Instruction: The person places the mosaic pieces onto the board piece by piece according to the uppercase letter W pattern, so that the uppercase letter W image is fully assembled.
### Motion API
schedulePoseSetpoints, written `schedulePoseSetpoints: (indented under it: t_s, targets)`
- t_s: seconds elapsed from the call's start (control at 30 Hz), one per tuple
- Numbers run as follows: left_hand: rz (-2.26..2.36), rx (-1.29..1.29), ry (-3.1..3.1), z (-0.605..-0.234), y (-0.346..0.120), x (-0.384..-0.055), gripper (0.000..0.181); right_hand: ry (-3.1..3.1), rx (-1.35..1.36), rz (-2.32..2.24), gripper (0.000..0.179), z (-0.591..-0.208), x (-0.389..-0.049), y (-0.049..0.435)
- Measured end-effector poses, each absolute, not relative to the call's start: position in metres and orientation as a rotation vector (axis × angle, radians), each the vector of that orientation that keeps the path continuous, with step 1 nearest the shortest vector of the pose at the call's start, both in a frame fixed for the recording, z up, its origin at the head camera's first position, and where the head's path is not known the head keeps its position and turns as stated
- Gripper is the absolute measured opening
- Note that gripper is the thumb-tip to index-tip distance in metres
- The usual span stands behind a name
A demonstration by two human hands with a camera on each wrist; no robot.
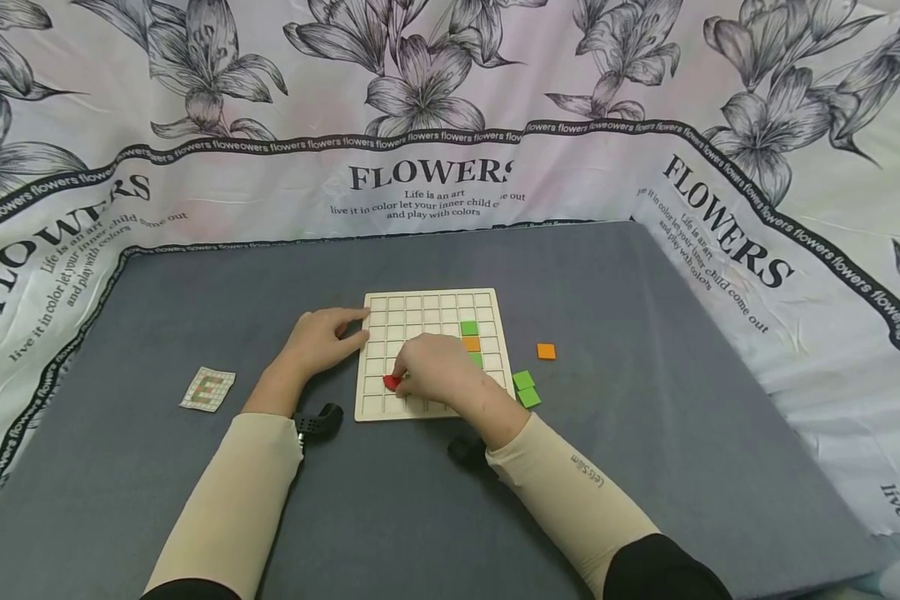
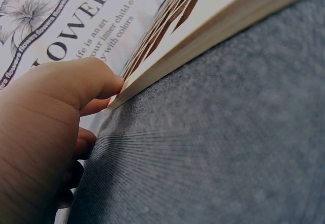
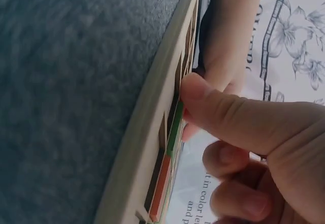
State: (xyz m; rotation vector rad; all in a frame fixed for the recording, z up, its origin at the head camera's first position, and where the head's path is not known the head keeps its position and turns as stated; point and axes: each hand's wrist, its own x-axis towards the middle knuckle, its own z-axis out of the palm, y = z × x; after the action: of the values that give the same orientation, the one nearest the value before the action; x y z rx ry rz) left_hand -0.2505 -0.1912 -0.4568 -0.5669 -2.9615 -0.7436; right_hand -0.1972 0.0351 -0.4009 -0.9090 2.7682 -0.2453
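Observation:
A square wooden grid board [image 1: 429, 305] lies on the grey cloth. At its left edge my left hand [image 1: 317, 343] touches the frame, thumb and forefinger side by side. Over the lower part of the board, my right hand [image 1: 438, 367] pinches a red square tile [image 1: 390, 382] at the left columns. Toward the board's right side sit a green tile [image 1: 469, 328], an orange tile [image 1: 471, 343] and another green tile [image 1: 476, 360], partly covered by my right hand. In the right wrist view, a green tile [image 3: 175, 127] and an orange-red tile [image 3: 161, 186] stand in the grid near my thumb.
Two loose green tiles [image 1: 525, 388] lie by the board's right edge, with an orange tile [image 1: 546, 352] farther right. A small card [image 1: 207, 389] with a grid pattern lies to the left. Flower-printed fabric [image 1: 435, 183] borders the table's far side.

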Motion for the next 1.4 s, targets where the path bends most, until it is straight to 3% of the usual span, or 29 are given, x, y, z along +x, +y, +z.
schedulePoseSetpoints:
  t_s: [0.33, 0.4, 0.67, 0.9, 1.17, 1.4]
  targets:
    - [-0.749, -0.561, -2.945, -0.458, -0.193, -0.251, 0.048, 2.816, -0.844, -0.155, 0.009, -0.392, -0.193, 0.033]
    - [-0.751, -0.560, -2.949, -0.458, -0.192, -0.251, 0.048, 2.792, -0.820, -0.221, 0.016, -0.385, -0.196, 0.039]
    - [-0.768, -0.562, -2.955, -0.458, -0.190, -0.251, 0.049, 2.822, -0.562, -0.463, 0.029, -0.362, -0.221, 0.101]
    - [-0.783, -0.542, -2.980, -0.458, -0.189, -0.251, 0.049, 2.747, -0.222, -0.715, 0.040, -0.366, -0.240, 0.177]
    - [-0.766, -0.543, -2.995, -0.455, -0.189, -0.250, 0.049, 2.570, -0.130, -0.841, 0.035, -0.381, -0.242, 0.226]
    - [-0.757, -0.534, -2.997, -0.455, -0.190, -0.250, 0.049, 2.401, -0.122, -0.828, 0.027, -0.385, -0.238, 0.229]
